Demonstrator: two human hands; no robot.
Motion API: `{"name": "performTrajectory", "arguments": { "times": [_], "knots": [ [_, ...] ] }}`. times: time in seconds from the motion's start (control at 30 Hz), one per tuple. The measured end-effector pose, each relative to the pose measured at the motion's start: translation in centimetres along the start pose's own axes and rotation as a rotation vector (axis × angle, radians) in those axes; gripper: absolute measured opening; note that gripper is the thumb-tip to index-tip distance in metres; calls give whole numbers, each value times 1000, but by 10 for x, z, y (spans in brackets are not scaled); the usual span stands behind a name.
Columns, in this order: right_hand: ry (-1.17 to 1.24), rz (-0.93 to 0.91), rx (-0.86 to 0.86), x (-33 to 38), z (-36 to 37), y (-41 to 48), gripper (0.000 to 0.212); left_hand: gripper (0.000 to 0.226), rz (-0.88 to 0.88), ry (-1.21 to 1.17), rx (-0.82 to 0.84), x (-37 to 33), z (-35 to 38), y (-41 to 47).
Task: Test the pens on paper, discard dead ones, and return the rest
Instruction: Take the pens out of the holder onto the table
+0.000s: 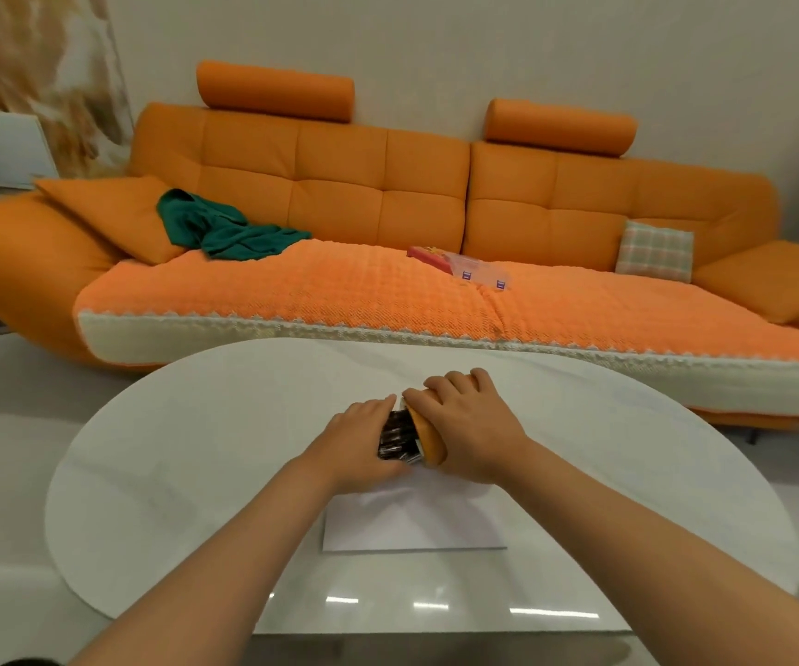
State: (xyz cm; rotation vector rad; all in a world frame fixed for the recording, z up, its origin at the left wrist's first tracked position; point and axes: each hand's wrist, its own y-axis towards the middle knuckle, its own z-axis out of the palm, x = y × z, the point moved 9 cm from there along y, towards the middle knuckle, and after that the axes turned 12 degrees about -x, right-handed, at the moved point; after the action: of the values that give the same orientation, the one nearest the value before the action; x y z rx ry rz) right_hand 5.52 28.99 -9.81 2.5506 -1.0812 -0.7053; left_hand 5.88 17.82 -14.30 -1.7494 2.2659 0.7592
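Orange pen case gripped in your right hand, left hand with fingers curled round its dark pens; paper appears unmarked, so all testing remains.

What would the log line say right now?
right hand grips tipped orange holder | left hand holds dark pens | paper lies on table

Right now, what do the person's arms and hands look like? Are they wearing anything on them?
Nothing is worn that I can see. The left forearm and right forearm are bare, with no sleeves reaching into the picture. The left hand and right hand have no gloves, and no rings, watch or bracelet show on the sides facing the camera.
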Motion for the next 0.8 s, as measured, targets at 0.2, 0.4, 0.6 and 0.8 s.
{"name": "performTrajectory", "arguments": {
  "times": [0.2, 0.4, 0.6, 0.8],
  "knots": [
    [-76, -6, 18, -19, 2, -12, 66, 36, -31, 37, 11, 14, 15, 3],
    [-134, 6, 58, -39, 12, -20, 68, 85, -56, 98, 107, 9, 28, 10],
    [-250, -69, 96, -50, 15, -24, 84, 93, 29, 145, 92, -20, 49, 24],
    [-351, 21, 165, -96, 13, -48, 80, 88, 48, 254, 153, -19, 64, 24]
  ]
}}
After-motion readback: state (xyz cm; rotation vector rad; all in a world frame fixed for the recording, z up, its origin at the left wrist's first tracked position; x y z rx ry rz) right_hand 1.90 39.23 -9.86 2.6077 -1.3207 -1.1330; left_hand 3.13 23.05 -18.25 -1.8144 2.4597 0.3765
